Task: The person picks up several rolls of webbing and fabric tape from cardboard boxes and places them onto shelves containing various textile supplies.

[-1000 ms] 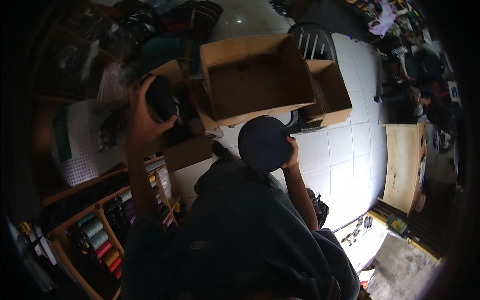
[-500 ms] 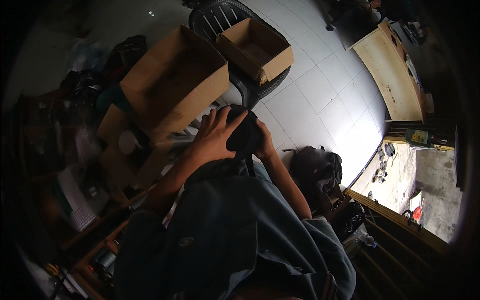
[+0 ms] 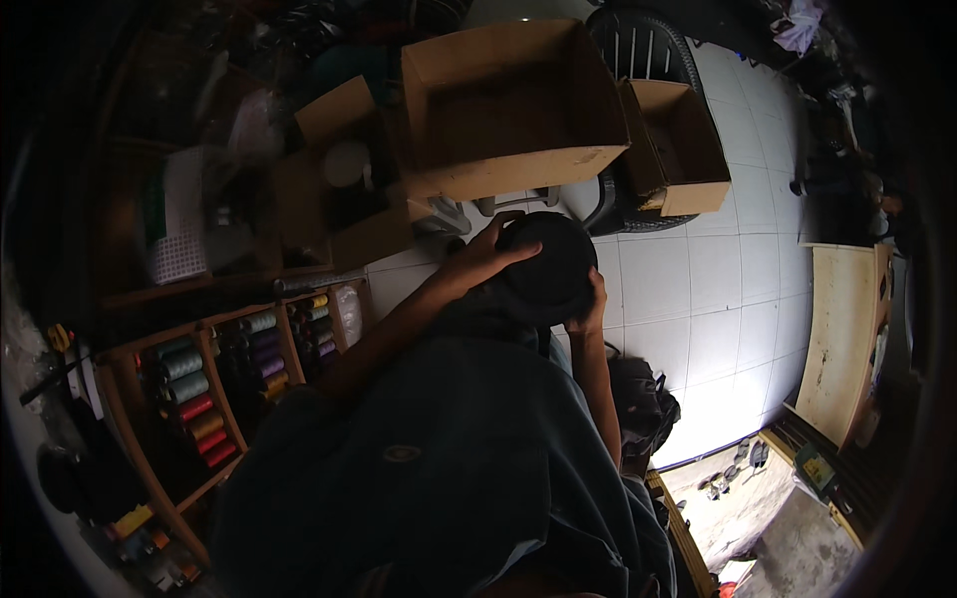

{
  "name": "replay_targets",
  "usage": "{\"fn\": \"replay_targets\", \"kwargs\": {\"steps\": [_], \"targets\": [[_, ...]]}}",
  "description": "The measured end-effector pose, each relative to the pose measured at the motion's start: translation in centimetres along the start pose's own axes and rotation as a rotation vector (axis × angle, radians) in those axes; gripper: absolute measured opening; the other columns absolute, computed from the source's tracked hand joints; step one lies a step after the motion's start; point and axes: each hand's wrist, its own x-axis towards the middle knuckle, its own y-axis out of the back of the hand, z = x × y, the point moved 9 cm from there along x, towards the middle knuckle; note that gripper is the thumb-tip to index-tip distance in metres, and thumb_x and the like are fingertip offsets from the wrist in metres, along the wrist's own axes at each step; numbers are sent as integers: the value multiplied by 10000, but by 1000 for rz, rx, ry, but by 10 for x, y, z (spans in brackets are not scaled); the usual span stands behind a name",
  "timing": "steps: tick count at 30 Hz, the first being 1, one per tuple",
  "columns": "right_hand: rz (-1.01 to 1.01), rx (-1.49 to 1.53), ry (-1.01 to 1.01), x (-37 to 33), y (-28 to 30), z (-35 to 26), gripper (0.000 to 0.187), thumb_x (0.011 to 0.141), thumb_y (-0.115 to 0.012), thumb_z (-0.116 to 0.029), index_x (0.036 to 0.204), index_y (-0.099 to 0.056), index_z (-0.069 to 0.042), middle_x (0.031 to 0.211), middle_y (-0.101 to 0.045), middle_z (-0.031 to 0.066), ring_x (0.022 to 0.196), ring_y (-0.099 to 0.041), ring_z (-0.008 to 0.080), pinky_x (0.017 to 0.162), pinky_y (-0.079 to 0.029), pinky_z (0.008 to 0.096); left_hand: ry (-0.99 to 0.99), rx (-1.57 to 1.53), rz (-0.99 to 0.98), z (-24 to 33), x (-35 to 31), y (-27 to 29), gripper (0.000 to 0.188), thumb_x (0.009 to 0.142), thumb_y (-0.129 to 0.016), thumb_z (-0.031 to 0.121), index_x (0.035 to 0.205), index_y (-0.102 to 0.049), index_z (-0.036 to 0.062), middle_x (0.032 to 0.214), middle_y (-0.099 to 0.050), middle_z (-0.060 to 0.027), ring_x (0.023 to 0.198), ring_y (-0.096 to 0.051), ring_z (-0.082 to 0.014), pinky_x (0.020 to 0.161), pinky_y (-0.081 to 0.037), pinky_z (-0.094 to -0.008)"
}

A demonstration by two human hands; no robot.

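One black, round cap-like piece (image 3: 550,271) is gripped by curled fingers of the left hand (image 3: 495,251) and right hand (image 3: 590,305), near side of the large cardboard box (image 3: 518,169); seemingly mid-handling, not yet released.

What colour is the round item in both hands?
The round item looks black, clearest in head view.

Black round object (image 3: 554,267), brown cardboard box (image 3: 518,171), white grid-patterned floor (image 3: 713,269), red, purple and grey-green spools (image 3: 197,407)
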Motion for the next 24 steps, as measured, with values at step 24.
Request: {"fn": "replay_targets", "kwargs": {"steps": [24], "targets": [[105,-327,-334,132,-48,154,710,747,-684,-352,1315,-437,-6,1270,-525,142,1163,-509,299,1017,-390,429,-163,84,325,-124,83,361,427,947,-506,305,1259,-458,16,1123,-552,-143,1040,-544,-258,907,-437,-357]]}}
